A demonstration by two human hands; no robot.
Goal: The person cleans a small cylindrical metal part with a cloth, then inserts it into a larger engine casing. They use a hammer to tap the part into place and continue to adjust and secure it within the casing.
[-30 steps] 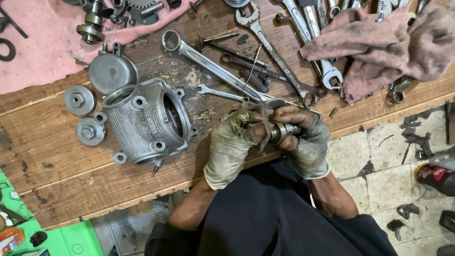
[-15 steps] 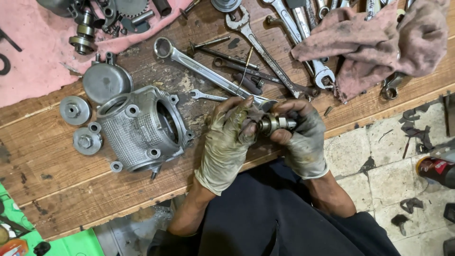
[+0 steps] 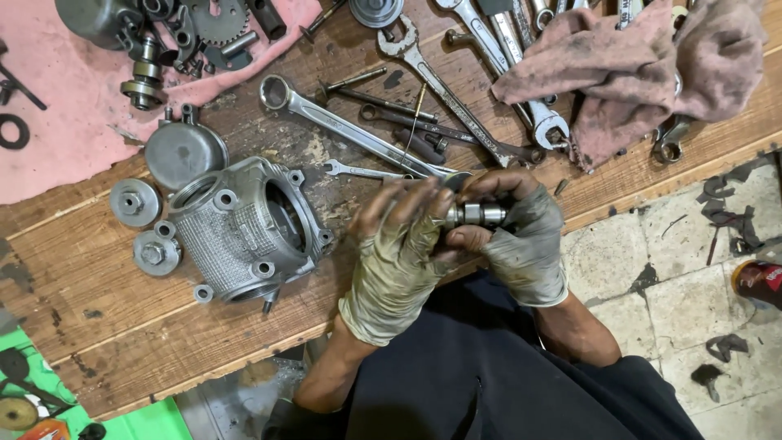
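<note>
At the far left we see 1 pink cloth [image 3: 65,122] spread over the wooden bench [image 3: 90,326], carrying a heap of dark gears and 1 stepped shaft [image 3: 145,73]; we cannot count the small parts in the heap. Below the cloth lie 3 round metal pieces: 1 domed cover [image 3: 183,151] and 2 small flanged discs [image 3: 134,201] [image 3: 155,253]. Just beside them rests 1 finned grey engine cylinder [image 3: 244,228], lying on its side with its bore facing right. Above and right of it lies 1 long ring spanner [image 3: 342,126], slanting down toward our hands, with 1 small open-ended spanner [image 3: 358,171] just under it.

Our left hand [image 3: 399,261], in 1 dirty glove with bare fingertips, is clenched round the left end of 1 short metal shaft [image 3: 476,215], held above the bench edge. Our right hand [image 3: 521,240], gloved the same way, grips the right end of the same shaft, so both hands grasp it between them.

Further right, several more spanners [image 3: 489,49] fan out at the top, partly hidden, so we cannot tell their number. 1 crumpled brownish rag [image 3: 635,73] covers their ends. Beyond the bench edge lies a tiled floor [image 3: 692,285]
</note>
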